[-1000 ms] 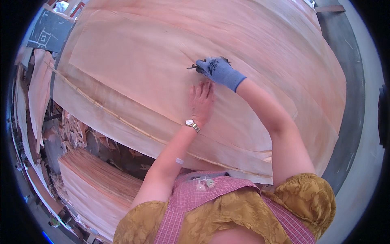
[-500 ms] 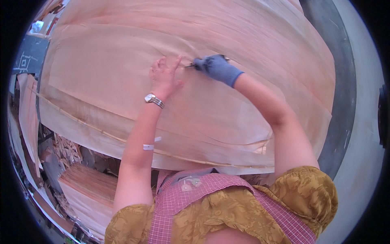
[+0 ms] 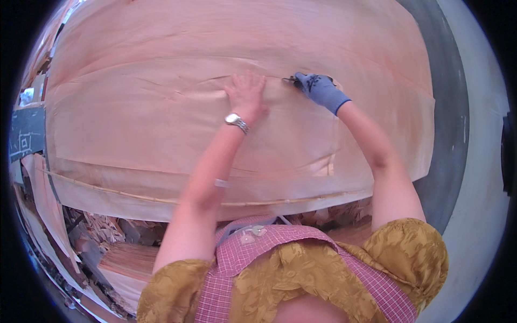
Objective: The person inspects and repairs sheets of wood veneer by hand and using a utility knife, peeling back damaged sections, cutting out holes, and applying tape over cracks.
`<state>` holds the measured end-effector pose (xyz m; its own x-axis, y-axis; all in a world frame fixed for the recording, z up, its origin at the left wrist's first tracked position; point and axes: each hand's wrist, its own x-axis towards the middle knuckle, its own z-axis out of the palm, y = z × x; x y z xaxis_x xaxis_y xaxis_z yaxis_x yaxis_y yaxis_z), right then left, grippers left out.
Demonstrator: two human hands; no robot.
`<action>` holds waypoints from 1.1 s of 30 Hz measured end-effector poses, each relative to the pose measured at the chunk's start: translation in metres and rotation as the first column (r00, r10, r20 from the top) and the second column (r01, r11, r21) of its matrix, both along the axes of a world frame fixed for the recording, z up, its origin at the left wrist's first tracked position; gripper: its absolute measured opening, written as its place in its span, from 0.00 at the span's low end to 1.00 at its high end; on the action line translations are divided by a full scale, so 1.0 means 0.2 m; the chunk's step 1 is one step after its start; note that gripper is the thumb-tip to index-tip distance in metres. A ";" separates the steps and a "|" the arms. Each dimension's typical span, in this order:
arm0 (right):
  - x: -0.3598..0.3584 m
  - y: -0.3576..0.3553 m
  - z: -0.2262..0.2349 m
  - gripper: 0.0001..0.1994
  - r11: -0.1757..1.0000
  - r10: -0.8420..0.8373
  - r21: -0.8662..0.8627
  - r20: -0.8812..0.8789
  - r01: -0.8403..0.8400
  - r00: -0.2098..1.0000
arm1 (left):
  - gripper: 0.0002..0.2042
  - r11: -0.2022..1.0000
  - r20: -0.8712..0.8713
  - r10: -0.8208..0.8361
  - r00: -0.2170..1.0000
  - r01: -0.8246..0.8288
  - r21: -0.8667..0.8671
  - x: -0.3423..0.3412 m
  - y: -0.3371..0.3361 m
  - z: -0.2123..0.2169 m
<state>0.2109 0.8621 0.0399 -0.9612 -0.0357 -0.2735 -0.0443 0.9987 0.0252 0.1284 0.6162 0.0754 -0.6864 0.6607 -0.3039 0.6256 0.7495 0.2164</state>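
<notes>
Large thin sheets of pinkish wood veneer (image 3: 134,124) lie layered before me. My left hand (image 3: 247,92) is bare, with a silver watch at the wrist. It rests on the upper sheet with its fingers spread. To its right, my right hand (image 3: 321,91) wears a blue-grey glove and is closed round a dark-handled knife (image 3: 293,81). The thin blade points left toward my left hand and meets the veneer along a creased line. The glove covers most of the handle.
A thin bamboo stick (image 3: 258,203) lies along the sheets' near edge. Below it are broken veneer scraps (image 3: 99,229) and a veneer stack (image 3: 129,258). A dark board with chalk marks (image 3: 27,134) stands at the left. A dark grey strip (image 3: 449,134) runs down the right.
Both hands have moved to the right across the veneer, the knife along with my right hand. My left hand's fingers are spread flatter. The whole view has shifted a little.
</notes>
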 end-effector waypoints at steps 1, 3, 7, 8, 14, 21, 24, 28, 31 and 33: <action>0.09 0.06 0.04 0.11 0.999 -0.033 -0.010 0.011 0.033 0.999 | 0.41 1.000 0.032 0.008 0.999 -0.008 0.000 0.01 0.02 -0.01; 0.33 0.10 0.01 0.12 0.987 -0.141 0.086 0.113 0.132 0.983 | 0.43 1.000 0.088 0.021 0.996 -0.021 -0.002 0.00 0.06 -0.06; 0.46 0.05 0.06 0.13 0.964 -0.263 0.071 0.157 0.255 0.952 | 0.47 0.999 -0.370 0.045 0.928 -0.035 0.033 0.15 0.26 -0.56; 0.52 0.08 0.02 0.13 0.954 -0.299 0.062 0.162 0.292 0.941 | 0.48 0.993 -0.153 -0.073 0.985 0.086 0.080 0.34 0.38 -0.35; 0.80 -0.10 0.04 0.12 0.892 -0.449 0.039 0.192 0.451 0.872 | 0.50 0.987 0.049 -0.159 0.986 0.157 0.038 0.50 0.45 -0.09; 1.10 -0.29 0.11 0.11 0.808 -0.580 0.066 0.267 0.586 0.770 | 0.50 0.985 0.043 -0.172 0.984 0.172 -0.013 0.50 0.47 -0.03; 1.22 -0.35 0.14 0.12 0.763 -0.635 0.128 0.330 0.634 0.698 | 0.51 0.984 0.041 -0.177 0.983 0.178 -0.021 0.50 0.48 -0.03; 1.34 -0.36 0.08 0.19 0.757 -0.634 0.098 0.351 0.646 0.689 | 0.51 0.981 0.045 -0.190 0.981 0.192 -0.028 0.50 0.48 -0.03; 1.39 -0.38 0.07 0.18 0.731 -0.656 0.087 0.364 0.677 0.661 | 0.50 0.983 0.049 -0.181 0.982 0.181 0.004 0.50 0.47 -0.04; 1.46 -0.39 0.07 0.15 0.692 -0.685 0.066 0.375 0.719 0.625 | 0.50 0.983 0.055 -0.183 0.982 0.183 0.000 0.50 0.48 -0.04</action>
<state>0.5033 0.7838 0.0531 -0.5428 0.5710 -0.6159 0.6825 0.7273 0.0728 0.2274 0.7117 0.0672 -0.5363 0.7720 -0.3411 0.7396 0.6246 0.2508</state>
